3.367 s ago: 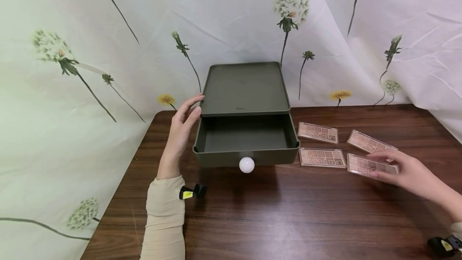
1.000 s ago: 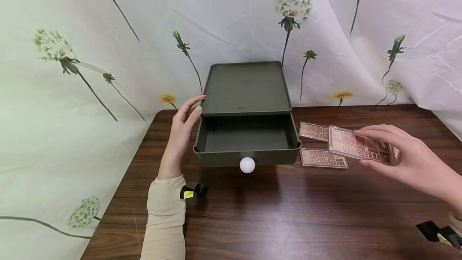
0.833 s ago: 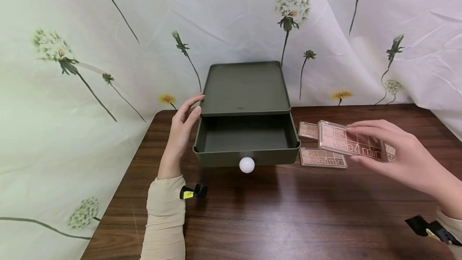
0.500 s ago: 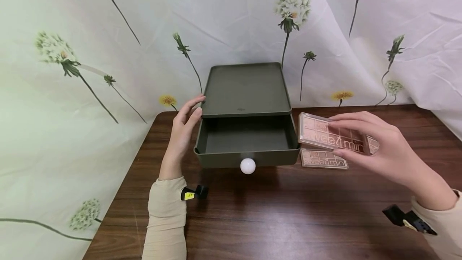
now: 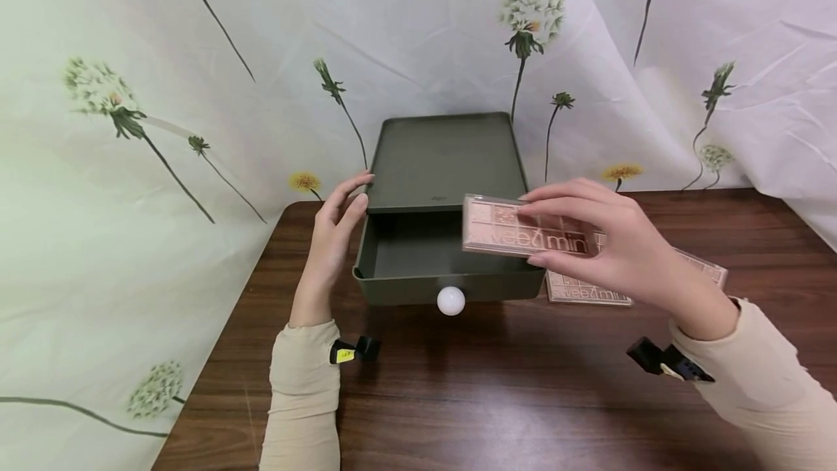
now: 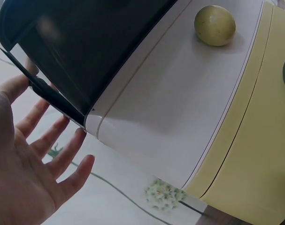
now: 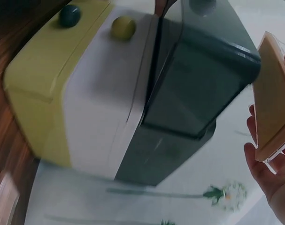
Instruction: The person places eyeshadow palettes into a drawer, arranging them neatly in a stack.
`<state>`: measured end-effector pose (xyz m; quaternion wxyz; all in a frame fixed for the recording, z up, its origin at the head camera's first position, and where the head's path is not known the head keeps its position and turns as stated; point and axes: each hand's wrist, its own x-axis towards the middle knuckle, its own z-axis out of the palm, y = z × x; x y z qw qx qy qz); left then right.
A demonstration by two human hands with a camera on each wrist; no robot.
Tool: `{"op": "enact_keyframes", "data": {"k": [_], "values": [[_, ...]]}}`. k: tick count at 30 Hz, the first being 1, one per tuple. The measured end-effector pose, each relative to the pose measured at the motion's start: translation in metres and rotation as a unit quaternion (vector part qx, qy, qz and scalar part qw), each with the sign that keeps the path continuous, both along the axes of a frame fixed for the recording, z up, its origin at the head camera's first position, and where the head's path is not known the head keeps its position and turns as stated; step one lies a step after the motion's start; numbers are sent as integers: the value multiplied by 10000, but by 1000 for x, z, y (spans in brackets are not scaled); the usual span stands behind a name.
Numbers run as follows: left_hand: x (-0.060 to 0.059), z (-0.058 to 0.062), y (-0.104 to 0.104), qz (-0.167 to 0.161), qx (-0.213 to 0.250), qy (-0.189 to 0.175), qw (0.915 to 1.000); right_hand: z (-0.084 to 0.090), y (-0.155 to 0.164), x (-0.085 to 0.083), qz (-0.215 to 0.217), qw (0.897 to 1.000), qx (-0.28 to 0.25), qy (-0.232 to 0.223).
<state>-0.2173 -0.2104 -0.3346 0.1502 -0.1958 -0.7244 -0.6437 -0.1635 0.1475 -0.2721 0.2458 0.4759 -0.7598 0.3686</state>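
Note:
A dark green drawer box (image 5: 445, 162) stands at the back of the wooden table (image 5: 510, 391). Its drawer (image 5: 405, 256) with a white knob (image 5: 450, 301) is pulled out and looks empty. My left hand (image 5: 360, 190) rests with straight fingers against the box's left side; the left wrist view shows its palm (image 6: 25, 164) spread beside the dark box (image 6: 86, 47). My right hand (image 5: 538, 230) pinches a pink eyeshadow palette (image 5: 497, 227) by its long edges and holds it level above the drawer's right half. In the right wrist view the palette (image 7: 273, 108) sits edge-on in my fingers (image 7: 264, 164).
More pink palettes lie on the table right of the box, one near the drawer's corner (image 5: 585, 291), another further right (image 5: 706, 267). A flowered cloth (image 5: 163, 93) hangs behind and to the left. The wrist views show a white tier (image 7: 109, 93) and a yellow tier (image 7: 34, 79) beside the dark box.
My right hand lifted a palette off the table at the right and carried it left, from beside the box to above the drawer. The left hand stayed put.

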Motion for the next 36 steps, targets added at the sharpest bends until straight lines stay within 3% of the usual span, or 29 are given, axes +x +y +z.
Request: {"op": "enact_keyframes", "data": {"k": [7,15,25,36], "values": [[1,1,0,48,-8,-15,10000,8,-33,-10,221,9979,377,-469],[1,0,3,53,69,15,10000,12,-61,-18,308,9901,1171,-706],[0,0,4,62,16,-54,10000,11,-75,-24,359,9714,2024,-1191],[2,1,1,27,-163,-106,9998,11,-82,-31,261,9394,2778,-1994]]}}
